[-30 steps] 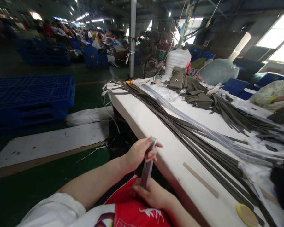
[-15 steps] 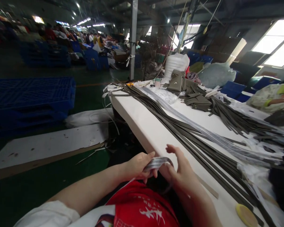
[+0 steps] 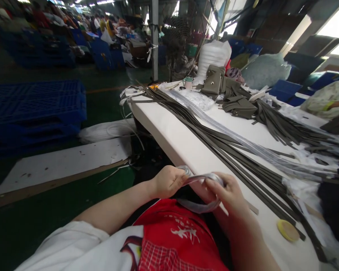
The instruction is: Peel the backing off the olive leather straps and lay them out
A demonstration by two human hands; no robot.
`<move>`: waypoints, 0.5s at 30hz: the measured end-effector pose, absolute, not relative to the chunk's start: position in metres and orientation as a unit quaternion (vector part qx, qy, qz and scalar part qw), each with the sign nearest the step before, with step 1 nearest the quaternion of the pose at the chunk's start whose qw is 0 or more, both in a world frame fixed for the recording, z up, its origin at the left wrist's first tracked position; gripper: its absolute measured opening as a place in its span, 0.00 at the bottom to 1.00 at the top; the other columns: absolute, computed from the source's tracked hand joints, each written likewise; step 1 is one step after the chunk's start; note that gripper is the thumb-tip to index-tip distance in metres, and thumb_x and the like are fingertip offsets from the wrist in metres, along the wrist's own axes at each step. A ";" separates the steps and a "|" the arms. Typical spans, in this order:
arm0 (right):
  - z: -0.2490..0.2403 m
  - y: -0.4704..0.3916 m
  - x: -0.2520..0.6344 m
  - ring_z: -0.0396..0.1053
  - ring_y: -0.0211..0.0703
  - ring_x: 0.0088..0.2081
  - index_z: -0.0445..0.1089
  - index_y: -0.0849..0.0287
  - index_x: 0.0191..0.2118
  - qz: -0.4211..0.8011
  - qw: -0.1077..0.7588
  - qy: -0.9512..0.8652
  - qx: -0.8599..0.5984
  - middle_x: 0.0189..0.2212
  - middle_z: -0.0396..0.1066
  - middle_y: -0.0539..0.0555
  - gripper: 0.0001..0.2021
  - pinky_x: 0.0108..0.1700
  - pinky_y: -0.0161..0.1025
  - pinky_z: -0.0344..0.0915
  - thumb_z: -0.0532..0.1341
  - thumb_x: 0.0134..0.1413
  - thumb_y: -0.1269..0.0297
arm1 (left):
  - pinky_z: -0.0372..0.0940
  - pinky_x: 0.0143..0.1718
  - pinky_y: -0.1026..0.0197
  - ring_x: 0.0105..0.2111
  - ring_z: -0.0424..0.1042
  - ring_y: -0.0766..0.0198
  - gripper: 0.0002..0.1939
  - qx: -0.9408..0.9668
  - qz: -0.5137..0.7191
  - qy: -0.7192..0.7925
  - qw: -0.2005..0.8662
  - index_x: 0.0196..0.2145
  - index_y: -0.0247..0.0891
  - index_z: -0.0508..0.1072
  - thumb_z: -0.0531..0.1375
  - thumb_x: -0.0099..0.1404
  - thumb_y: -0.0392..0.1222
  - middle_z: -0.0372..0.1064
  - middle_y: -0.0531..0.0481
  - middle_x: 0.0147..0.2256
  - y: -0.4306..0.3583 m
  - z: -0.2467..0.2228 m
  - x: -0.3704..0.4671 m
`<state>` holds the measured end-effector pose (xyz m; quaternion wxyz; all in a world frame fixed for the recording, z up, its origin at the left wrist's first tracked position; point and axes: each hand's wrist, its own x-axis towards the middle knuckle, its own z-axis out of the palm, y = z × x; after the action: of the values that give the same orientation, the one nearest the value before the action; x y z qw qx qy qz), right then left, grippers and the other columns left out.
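A strap that looks wrapped in clear plastic [image 3: 199,206] hangs in a loop between my two hands, above the red apron. My left hand [image 3: 171,180] is closed on one part of it, thumb on top, and a bunched bit sticks out past the fingers. With thumb and fingers curled round another part, my right hand [image 3: 228,192] grips it beside the table edge. Long dark olive straps [image 3: 214,146] run along the white table [image 3: 169,128] beyond my hands. The ends of the held strap are not clear.
A yellow-rimmed round disc [image 3: 288,230] lies at the near right. Olive bags [image 3: 213,81] and a plastic-covered strip [image 3: 243,141] are farther back. Blue pallets [image 3: 34,109] and a white board [image 3: 64,162] are on the floor at left. Another person's sleeve [image 3: 327,98] shows at right.
My right hand, spread half a second ago, has closed on the strap. The strap now forms a larger loop between the hands. The camera view has shifted slightly.
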<state>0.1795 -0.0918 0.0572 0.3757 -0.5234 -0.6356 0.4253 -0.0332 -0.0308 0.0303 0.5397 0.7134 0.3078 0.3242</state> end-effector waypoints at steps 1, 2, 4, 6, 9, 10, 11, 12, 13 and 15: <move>0.057 -0.084 0.187 0.67 0.42 0.26 0.74 0.61 0.34 0.330 0.390 -0.633 -0.581 0.24 0.71 0.53 0.16 0.31 0.38 0.67 0.63 0.54 0.50 | 0.60 0.25 0.63 0.19 0.61 0.67 0.35 0.698 0.295 0.325 0.566 0.26 0.35 0.75 0.48 0.65 0.69 0.61 0.52 0.17 -0.033 0.028 -0.033; 0.055 -0.078 0.191 0.70 0.46 0.32 0.73 0.60 0.38 0.252 0.394 -0.638 -0.612 0.30 0.73 0.56 0.15 0.37 0.41 0.69 0.64 0.52 0.53 | 0.57 0.22 0.65 0.16 0.59 0.69 0.36 0.680 0.267 0.340 0.593 0.25 0.34 0.75 0.46 0.66 0.69 0.59 0.53 0.15 -0.034 0.027 -0.032; 0.049 -0.072 0.188 0.70 0.50 0.44 0.70 0.59 0.48 0.204 0.380 -0.677 -0.596 0.43 0.73 0.59 0.18 0.49 0.46 0.67 0.63 0.52 0.60 | 0.55 0.18 0.66 0.11 0.54 0.71 0.38 0.623 0.227 0.351 0.661 0.23 0.34 0.74 0.44 0.67 0.69 0.55 0.56 0.10 -0.033 0.026 -0.031; 0.038 -0.073 0.175 0.69 0.49 0.49 0.65 0.56 0.55 0.267 0.346 -0.723 -0.536 0.49 0.71 0.58 0.21 0.53 0.45 0.65 0.59 0.54 0.66 | 0.57 0.17 0.65 0.08 0.50 0.72 0.38 0.553 0.206 0.321 0.741 0.21 0.34 0.72 0.44 0.66 0.70 0.50 0.58 0.07 -0.028 0.030 -0.030; 0.017 -0.079 0.146 0.71 0.48 0.44 0.67 0.57 0.52 0.358 0.302 -0.719 -0.514 0.45 0.73 0.57 0.16 0.49 0.44 0.67 0.55 0.58 0.68 | 0.58 0.17 0.65 0.08 0.50 0.71 0.37 0.462 0.221 0.251 0.822 0.24 0.32 0.73 0.45 0.66 0.69 0.45 0.60 0.07 -0.021 0.044 -0.030; 0.011 -0.082 0.136 0.72 0.47 0.42 0.69 0.58 0.49 0.387 0.291 -0.709 -0.512 0.42 0.74 0.56 0.13 0.47 0.43 0.67 0.54 0.60 0.66 | 0.59 0.18 0.64 0.09 0.51 0.70 0.36 0.447 0.253 0.238 0.824 0.27 0.31 0.74 0.45 0.67 0.68 0.45 0.61 0.08 -0.018 0.050 -0.030; 0.007 -0.085 0.128 0.72 0.46 0.40 0.71 0.59 0.45 0.424 0.280 -0.702 -0.499 0.40 0.75 0.56 0.11 0.45 0.42 0.67 0.54 0.62 0.65 | 0.62 0.21 0.63 0.10 0.53 0.70 0.35 0.445 0.306 0.234 0.808 0.31 0.31 0.75 0.45 0.68 0.67 0.47 0.61 0.10 -0.015 0.055 -0.030; 0.005 -0.090 0.121 0.72 0.45 0.38 0.73 0.59 0.41 0.470 0.265 -0.698 -0.471 0.37 0.75 0.55 0.12 0.44 0.41 0.68 0.54 0.63 0.62 | 0.66 0.25 0.61 0.12 0.56 0.70 0.34 0.458 0.375 0.239 0.769 0.35 0.30 0.75 0.45 0.69 0.65 0.51 0.60 0.12 -0.012 0.058 -0.030; 0.005 -0.095 0.118 0.71 0.43 0.35 0.74 0.59 0.39 0.523 0.248 -0.693 -0.429 0.34 0.75 0.54 0.13 0.41 0.39 0.68 0.54 0.64 0.60 | 0.68 0.31 0.59 0.16 0.60 0.69 0.32 0.487 0.449 0.251 0.705 0.40 0.31 0.74 0.45 0.70 0.63 0.56 0.58 0.16 -0.009 0.059 -0.030; 0.013 -0.106 0.121 0.69 0.38 0.28 0.75 0.60 0.37 0.615 0.236 -0.668 -0.346 0.27 0.72 0.51 0.16 0.33 0.34 0.66 0.55 0.64 0.55 | 0.67 0.44 0.53 0.26 0.68 0.64 0.30 0.584 0.550 0.280 0.527 0.48 0.32 0.70 0.47 0.70 0.62 0.66 0.52 0.25 -0.004 0.054 -0.029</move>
<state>0.1210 -0.1057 0.0128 0.2358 -0.3462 -0.6682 0.6149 -0.0290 -0.0041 0.0542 0.5268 0.5844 0.2802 0.5499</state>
